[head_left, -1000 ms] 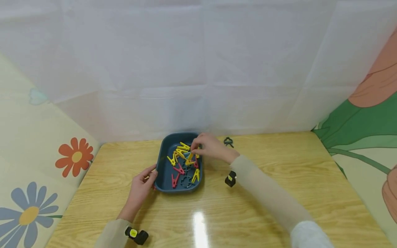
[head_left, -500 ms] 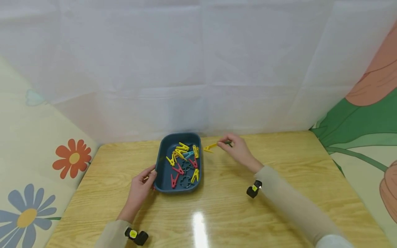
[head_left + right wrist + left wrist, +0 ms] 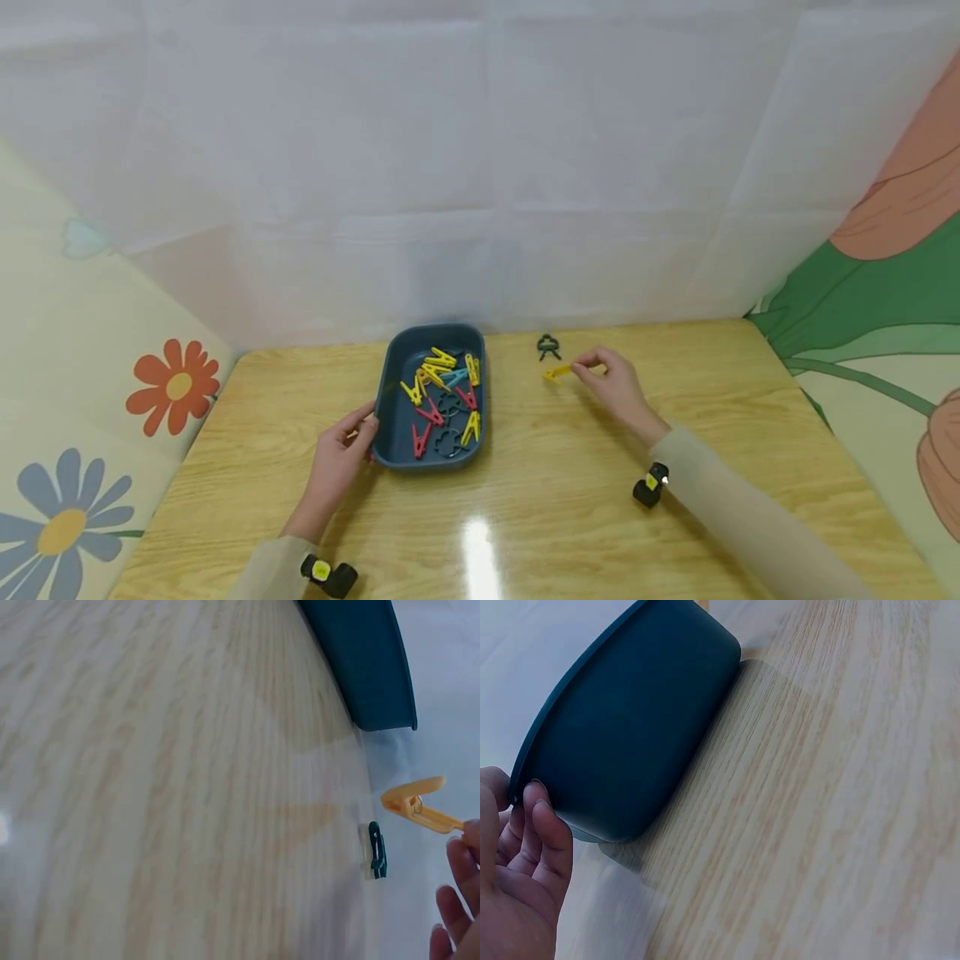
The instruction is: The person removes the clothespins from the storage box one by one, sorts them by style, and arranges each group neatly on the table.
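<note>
My left hand pinches the left rim of a dark blue plastic basin, thumb and fingers on either side of its wall in the left wrist view. Inside the basin lie several yellow, red, blue and dark green clips, among them a red clothespin and a blue clothespin. To the right of it, my right hand holds one handle of a yellow clothespin between thumb and fingertip. That clothespin hangs above the tabletop. Just behind it a dark green clip lies on the table.
The wooden table meets a white sheet along its back edge. Panels with printed flowers flank the table on the left and right. A bright light reflection falls on the front of the tabletop.
My right hand has lifted the yellow clothespin out of the basin and carried it right, then nearer, to in front of the dark green clip. My left hand stays on the rim.
</note>
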`<state>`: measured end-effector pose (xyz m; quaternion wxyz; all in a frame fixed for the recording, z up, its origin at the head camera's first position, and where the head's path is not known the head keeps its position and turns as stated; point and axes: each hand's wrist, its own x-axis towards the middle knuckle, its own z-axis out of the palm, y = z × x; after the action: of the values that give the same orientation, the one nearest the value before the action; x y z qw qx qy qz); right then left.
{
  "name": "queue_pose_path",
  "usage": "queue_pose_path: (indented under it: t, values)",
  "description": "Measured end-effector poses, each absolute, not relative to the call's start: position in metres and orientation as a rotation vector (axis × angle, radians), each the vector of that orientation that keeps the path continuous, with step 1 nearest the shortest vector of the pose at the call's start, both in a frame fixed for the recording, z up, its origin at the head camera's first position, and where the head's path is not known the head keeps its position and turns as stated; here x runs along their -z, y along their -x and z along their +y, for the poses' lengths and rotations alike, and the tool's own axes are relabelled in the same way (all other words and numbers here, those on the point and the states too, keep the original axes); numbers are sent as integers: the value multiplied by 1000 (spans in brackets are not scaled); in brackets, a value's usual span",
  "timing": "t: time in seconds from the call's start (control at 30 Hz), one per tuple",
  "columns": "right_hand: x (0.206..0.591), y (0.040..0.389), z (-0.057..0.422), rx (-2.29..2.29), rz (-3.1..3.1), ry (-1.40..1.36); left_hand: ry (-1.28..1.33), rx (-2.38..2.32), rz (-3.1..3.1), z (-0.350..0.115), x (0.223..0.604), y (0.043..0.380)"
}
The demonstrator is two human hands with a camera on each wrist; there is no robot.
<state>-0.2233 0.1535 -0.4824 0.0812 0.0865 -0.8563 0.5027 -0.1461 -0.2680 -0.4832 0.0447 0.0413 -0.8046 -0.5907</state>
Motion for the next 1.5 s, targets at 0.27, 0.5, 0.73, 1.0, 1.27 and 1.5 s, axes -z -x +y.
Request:
queue_pose_path:
  t: [0.27,0.5,0.73,1.0,1.27,1.5]
  values:
    - [491,218,163,-1400,-2631,-223,-110,1796,-2465,-268,485,144]
    - [495,213,165,-1137,-2731,-294,-119,1783,-2470,-269,485,145]
    - [497,207,159,-922,-2869,-307,-107,1779,-2479,-270,485,145]
    - [499,203,151,-865,-2925,-374,-107,1776,-2486,-270,484,145]
    - [503,202,146,-831,-2923,-395,-117,1793,-2480,-270,485,146]
    - [505,204,146,-818,-2939,-395,-101,1789,-2486,-271,485,147]
